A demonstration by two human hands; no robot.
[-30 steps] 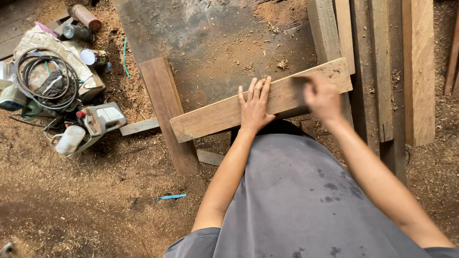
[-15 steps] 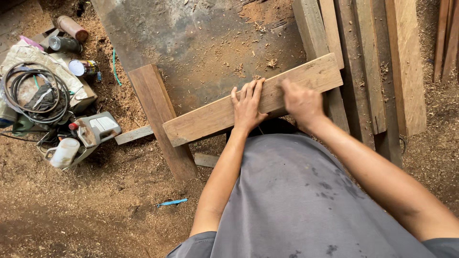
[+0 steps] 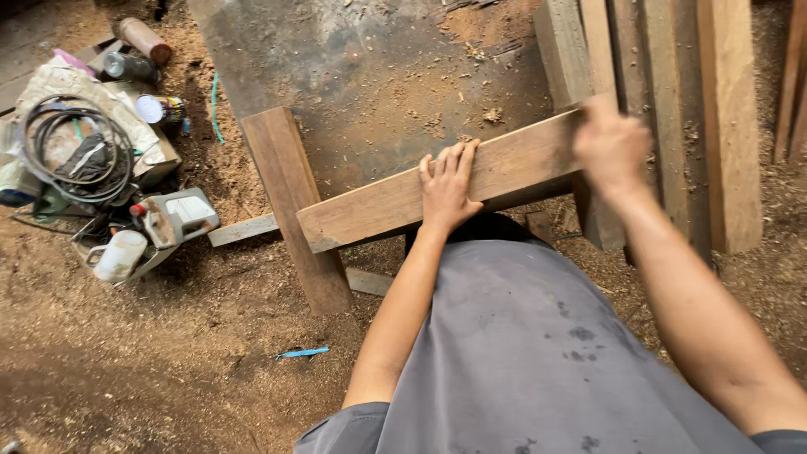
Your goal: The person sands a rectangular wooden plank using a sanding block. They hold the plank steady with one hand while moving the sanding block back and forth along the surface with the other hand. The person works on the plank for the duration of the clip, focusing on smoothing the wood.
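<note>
A light wooden plank (image 3: 378, 206) lies slanted in front of me, its left end resting across a darker upright board (image 3: 290, 202). My left hand (image 3: 447, 183) presses flat on the plank's middle, fingers spread and pointing away from me. My right hand (image 3: 609, 143) is blurred at the plank's right end, fingers curled over its far edge. My grey shirt hides what is under the plank near me.
Several long planks (image 3: 672, 109) lie side by side at the right. A dark metal sheet (image 3: 361, 76) dusted with sawdust lies beyond the plank. At the left sit coiled cable (image 3: 71, 147), a power tool (image 3: 172, 220), cans and a white jug (image 3: 118, 255). Sawdust covers the ground.
My right hand has slid from the plank's middle out to its right end. My left hand stays pressed on the plank. The view has drifted slightly.
</note>
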